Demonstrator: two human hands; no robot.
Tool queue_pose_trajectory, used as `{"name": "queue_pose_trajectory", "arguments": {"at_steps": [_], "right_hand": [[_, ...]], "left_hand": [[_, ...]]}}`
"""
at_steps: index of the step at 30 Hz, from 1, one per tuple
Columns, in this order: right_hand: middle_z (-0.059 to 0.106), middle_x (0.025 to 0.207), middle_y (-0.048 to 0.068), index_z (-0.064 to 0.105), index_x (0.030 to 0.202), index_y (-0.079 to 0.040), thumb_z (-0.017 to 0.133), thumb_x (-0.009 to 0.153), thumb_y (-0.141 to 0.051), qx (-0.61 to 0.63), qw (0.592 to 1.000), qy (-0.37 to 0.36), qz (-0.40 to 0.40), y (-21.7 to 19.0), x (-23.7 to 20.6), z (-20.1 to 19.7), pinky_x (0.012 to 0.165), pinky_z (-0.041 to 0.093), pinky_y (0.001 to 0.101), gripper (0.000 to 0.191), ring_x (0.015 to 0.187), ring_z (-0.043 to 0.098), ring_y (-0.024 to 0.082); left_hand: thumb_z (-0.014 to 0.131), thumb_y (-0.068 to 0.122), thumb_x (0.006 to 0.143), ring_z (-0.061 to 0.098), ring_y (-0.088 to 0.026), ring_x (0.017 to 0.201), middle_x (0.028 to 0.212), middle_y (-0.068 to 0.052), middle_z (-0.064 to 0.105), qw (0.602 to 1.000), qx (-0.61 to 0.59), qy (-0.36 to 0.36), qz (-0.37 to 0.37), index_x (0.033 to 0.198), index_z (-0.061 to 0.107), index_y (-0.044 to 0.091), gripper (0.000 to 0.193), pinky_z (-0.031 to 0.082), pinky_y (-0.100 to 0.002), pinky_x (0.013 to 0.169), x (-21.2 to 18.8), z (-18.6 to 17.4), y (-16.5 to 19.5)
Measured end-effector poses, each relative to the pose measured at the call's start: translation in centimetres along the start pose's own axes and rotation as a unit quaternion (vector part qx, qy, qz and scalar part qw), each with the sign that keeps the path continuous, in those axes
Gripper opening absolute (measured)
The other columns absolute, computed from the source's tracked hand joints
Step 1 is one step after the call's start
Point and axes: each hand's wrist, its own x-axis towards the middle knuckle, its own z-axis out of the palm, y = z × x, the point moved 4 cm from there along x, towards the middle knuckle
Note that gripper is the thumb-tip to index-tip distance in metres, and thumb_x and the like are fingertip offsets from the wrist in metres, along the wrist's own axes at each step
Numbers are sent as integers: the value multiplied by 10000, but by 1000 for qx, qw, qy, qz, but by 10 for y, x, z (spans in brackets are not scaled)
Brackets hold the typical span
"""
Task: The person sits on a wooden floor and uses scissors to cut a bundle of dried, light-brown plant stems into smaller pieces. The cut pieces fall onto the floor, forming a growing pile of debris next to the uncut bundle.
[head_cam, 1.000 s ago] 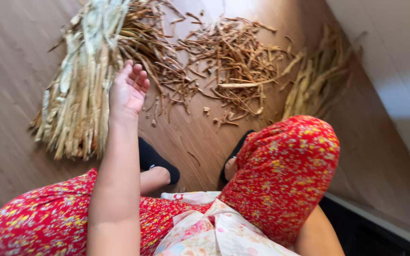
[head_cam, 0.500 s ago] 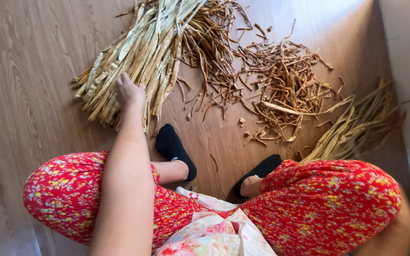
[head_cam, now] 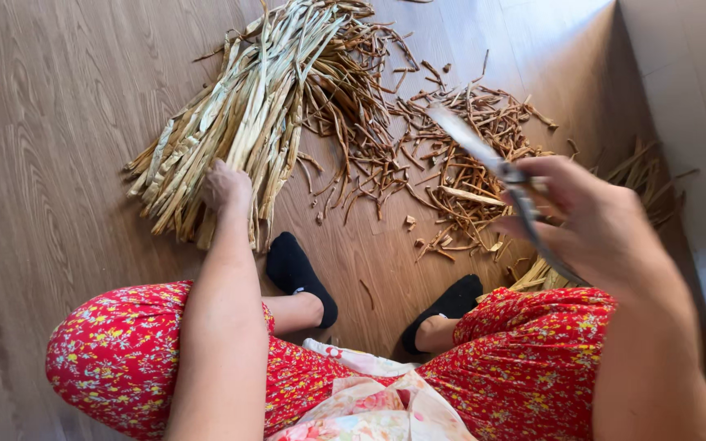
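Pale stalks (head_cam: 230, 139) now grasped by the left hand (head_cam: 226, 186); right hand (head_cam: 594, 220) (newly visible) clutches scissors (head_cam: 504, 175).

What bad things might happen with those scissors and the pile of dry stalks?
The right hand holds scissors with blades pointing outward; they might nick the left hand reaching into the pale stalk bundle. The brown trimmings lie near the black-socked feet and might poke them.

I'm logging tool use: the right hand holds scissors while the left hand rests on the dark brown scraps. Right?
Not quite. The head view shows the left hand on the pale straw bundle, not the brown scraps. The right hand does hold scissors.
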Motion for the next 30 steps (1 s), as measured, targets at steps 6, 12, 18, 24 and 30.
{"name": "queue_pose_trajectory", "arguments": {"at_steps": [6,12,18,24,30], "right_hand": [[732,838,46,700,1259,-135,859,785,-244,17,988,-72,133,8,22,27,694,514,302,512,759,620,112],[755,830,-14,698,1245,-130,840,777,-270,77,989,-62,109,20,17,27,686,523,277,509,756,650,72],[738,809,0,703,1237,-128,842,781,-288,87,989,-53,102,23,10,24,661,515,292,503,736,635,85],[748,881,36,667,1260,-105,829,826,-222,134,987,-40,79,31,5,24,708,538,276,478,793,674,94],[745,1057,111,594,1326,-33,758,916,-65,416,909,15,-23,29,2,15,778,602,273,443,873,708,116]], "left_hand": [[641,77,913,655,-77,540,769,-83,711,894,-429,-117,-58,1023,630,-2,136,554,-220,470,6,-24,40],[641,115,1005,601,-89,550,798,-74,670,622,-755,-207,19,1044,642,-19,140,539,-232,463,-27,-123,117],[590,221,1005,653,-81,531,820,-58,704,673,-714,30,190,1052,615,69,162,578,-229,439,-70,-197,144],[580,250,1050,646,-143,646,901,-104,697,504,-829,-146,195,1025,633,25,233,588,-290,577,-95,-212,163],[584,296,1112,629,-181,733,890,-107,623,337,-887,-194,249,1039,591,10,295,579,-302,691,-154,-250,205]]}}
